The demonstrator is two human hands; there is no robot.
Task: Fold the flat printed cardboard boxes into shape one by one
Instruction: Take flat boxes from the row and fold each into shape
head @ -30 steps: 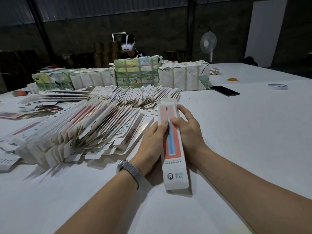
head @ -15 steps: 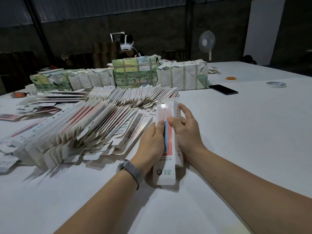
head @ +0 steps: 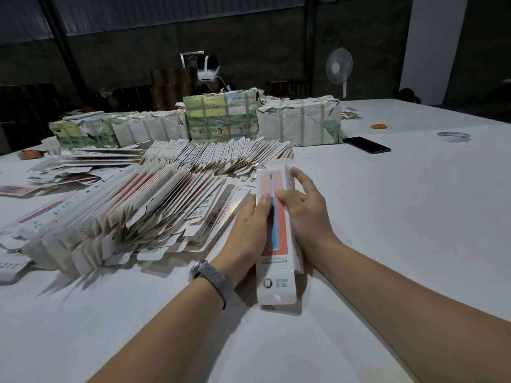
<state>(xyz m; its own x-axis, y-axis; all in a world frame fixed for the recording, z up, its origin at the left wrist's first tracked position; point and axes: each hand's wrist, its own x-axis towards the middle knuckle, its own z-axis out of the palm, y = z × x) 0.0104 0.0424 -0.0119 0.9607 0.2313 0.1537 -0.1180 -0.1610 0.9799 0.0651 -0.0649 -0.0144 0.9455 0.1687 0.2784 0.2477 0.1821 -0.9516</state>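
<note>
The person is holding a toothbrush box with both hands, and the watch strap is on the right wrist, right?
Not quite. The head view shows the left hand and right hand both holding the toothbrush box, but the watch strap is on the left wrist, not the right.

Both arms reach forward, side by side. The left hand [head: 249, 230] holds the left side of the long box [head: 278, 239], thumb lying on top. The right hand [head: 307, 214] holds the right side, fingers spread along its edge. A watch band [head: 211, 277] is on the left wrist.
</note>
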